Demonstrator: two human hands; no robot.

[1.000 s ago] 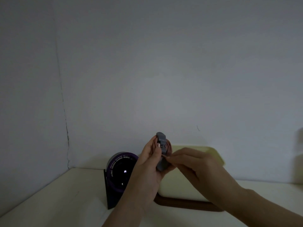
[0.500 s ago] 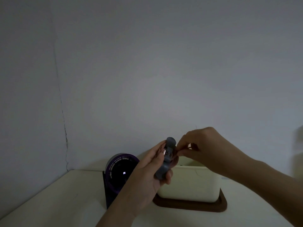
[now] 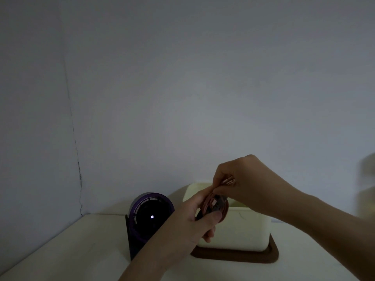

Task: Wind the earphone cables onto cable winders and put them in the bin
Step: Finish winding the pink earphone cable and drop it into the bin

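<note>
Bin (image 3: 243,230): cream plastic, smooth, matt. Base (image 3: 239,258) under it: dark brown, matt; material cannot be told. Cable winder (image 3: 215,206): grey plastic, dull finish. Earphone cable (image 3: 229,181): copper-pink sheath with a slight sheen. Fan (image 3: 151,214): purple plastic grille, matt; dark centre disc glossy. Worktop (image 3: 81,250): pale, smooth, matt. Wall (image 3: 203,78): painted, matt, finely cracked at left.

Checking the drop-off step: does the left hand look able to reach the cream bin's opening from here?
Probably yes. The left hand grips the winder in front of the bin, whose top looks open, with nothing between. The right hand pinches the cable above the rim, so it may need shifting.
</note>
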